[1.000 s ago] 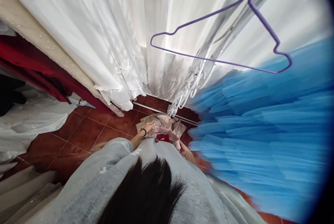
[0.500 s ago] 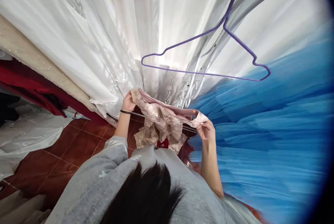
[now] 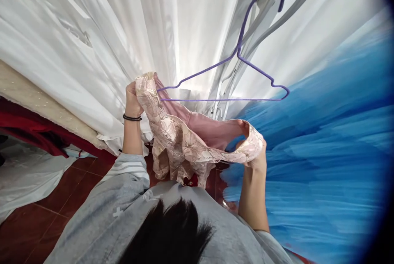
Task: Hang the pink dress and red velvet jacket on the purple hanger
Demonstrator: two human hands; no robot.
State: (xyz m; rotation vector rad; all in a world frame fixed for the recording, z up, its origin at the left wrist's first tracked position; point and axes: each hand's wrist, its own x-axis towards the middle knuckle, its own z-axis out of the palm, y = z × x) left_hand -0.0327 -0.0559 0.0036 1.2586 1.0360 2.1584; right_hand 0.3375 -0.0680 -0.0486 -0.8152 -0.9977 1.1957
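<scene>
A pink dress [image 3: 172, 133] with a gold floral pattern and a plain pink lining is stretched between my hands. My left hand [image 3: 132, 98] grips its left shoulder, raised high, with a dark band around the wrist. My right hand [image 3: 258, 157] holds the other shoulder lower down, its fingers partly hidden by the cloth. A purple hanger [image 3: 221, 100] hangs from a white metal rack just beyond the dress. The hanger's left end goes in behind the dress's left shoulder; its right end is outside, above my right hand.
White drapes [image 3: 147, 22] spread behind the rack bar [image 3: 227, 14]. Blue tulle [image 3: 314, 153] fills the right side. At the left are a sparkly cream fabric [image 3: 40, 104], a red cloth [image 3: 33, 128] and a white sheet over the tiled floor [image 3: 46, 210].
Both hands have spread apart and the left has risen, bringing the dress's left shoulder over the hanger's left end. The hanger appears further left in view.
</scene>
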